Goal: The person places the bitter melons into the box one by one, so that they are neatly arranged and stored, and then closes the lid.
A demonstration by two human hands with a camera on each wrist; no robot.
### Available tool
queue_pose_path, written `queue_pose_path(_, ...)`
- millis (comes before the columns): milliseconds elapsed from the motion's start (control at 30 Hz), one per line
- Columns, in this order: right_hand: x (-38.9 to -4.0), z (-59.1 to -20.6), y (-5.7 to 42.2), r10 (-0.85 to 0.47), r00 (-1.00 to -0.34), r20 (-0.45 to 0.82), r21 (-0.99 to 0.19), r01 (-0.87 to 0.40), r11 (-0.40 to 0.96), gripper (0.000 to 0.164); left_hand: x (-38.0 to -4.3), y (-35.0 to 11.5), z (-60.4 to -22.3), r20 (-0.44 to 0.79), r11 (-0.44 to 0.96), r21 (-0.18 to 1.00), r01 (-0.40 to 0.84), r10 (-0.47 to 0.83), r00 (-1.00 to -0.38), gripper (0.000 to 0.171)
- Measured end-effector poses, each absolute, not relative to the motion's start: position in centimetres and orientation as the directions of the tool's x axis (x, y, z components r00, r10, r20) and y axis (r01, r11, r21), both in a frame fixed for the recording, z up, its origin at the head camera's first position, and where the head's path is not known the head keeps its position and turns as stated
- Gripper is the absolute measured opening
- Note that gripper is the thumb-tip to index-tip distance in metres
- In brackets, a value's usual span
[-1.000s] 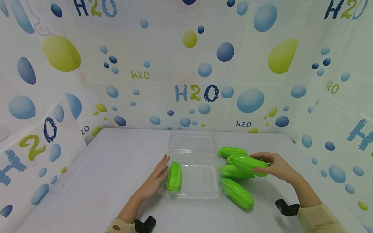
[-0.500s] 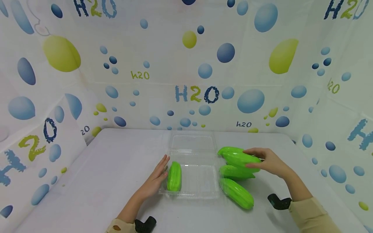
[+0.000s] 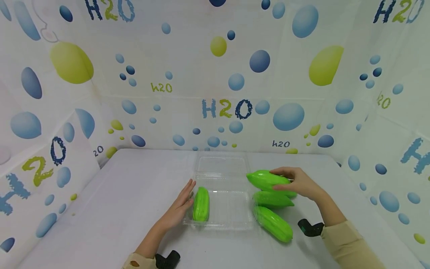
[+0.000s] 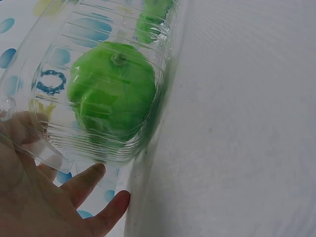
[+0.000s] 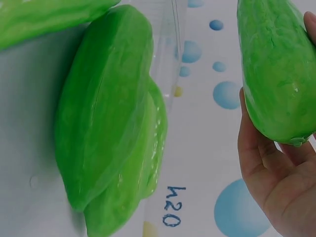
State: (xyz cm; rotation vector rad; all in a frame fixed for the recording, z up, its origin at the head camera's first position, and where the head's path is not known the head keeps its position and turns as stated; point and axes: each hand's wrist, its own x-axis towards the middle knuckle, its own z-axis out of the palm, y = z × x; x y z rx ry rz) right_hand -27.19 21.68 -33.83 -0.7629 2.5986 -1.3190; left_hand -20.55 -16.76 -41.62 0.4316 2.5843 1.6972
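My right hand (image 3: 300,184) grips a glossy green papaya (image 3: 262,180) by its blunt end, its pointed tip facing left. In the right wrist view the fingers and thumb sit around this papaya (image 5: 279,74), held apart from the others. My left hand (image 3: 178,209) lies with extended fingers along the left side of a clear plastic clamshell box (image 3: 231,209). One papaya (image 3: 201,204) lies lengthwise inside, against the left wall. The left wrist view shows that papaya (image 4: 113,89) through the clear side, with the left fingers spread around the box corner.
Right of the box, a papaya (image 3: 273,199) and a slanted papaya (image 3: 273,224) lie on the white table (image 3: 134,209); another is partly hidden below the held one. The box's lid (image 3: 221,164) is folded back. A patterned curtain (image 3: 188,67) surrounds the table.
My right hand has moved left and slightly away from me, carrying the papaya over the others toward the box. The left hand has stayed in place.
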Motion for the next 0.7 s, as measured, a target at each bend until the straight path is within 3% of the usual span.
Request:
queue_pose_path(167,-27.7,-34.0,20.6,-0.501,-0.860,0.100,-0.792,-0.374,0.483,0.050,-21.1,-17.0,-42.6,0.140,0.362,0.905,0.225,0.247,-0.959,0.052)
queue_pose_path(467,-28.5,-34.3,19.1,-0.508,-0.856,0.093,-0.808,-0.363,0.464,0.051,-19.3,-16.0,-39.4,0.153,0.375,0.897,0.236,0.238,-0.959,0.051)
queue_pose_path(700,-28.9,-34.4,18.0,-0.523,-0.847,0.093,-0.818,-0.365,0.445,0.051,-19.7,-16.2,-40.0,0.143,0.370,0.901,0.226,0.240,-0.960,0.051)
